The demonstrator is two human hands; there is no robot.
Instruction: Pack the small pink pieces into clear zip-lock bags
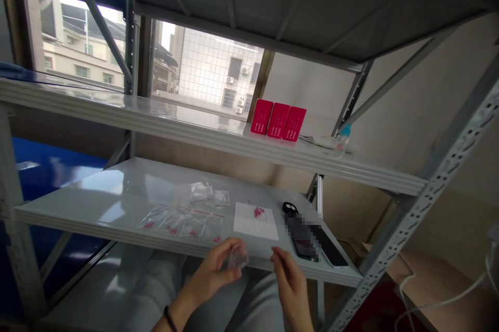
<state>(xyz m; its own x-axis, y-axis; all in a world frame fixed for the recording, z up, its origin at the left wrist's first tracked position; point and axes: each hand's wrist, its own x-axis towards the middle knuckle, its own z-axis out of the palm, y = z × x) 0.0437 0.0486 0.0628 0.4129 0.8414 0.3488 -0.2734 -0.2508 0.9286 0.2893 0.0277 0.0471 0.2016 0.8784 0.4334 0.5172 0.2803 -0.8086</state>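
left hand [212, 272]: pinches an unfilled clear bag [238, 257]
right hand [290, 277]: open, beside it
done: four filled bags [183, 223] left of white sheet [255, 221]
left: beads [258, 211] on sheet

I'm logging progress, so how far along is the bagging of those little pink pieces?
Looks done: a row of small bags on the shelf already holds pink bits. In hand: left hand holds a clear bag, right hand beside it. Left: loose pink pieces on white paper.

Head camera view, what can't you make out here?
- Small clear plastic bag in the left hand: contents too small to tell.
- Black phone on the grey metal shelf: pixelated.
- Three red boxes: print too small.
- Right hand: cut by bottom edge.
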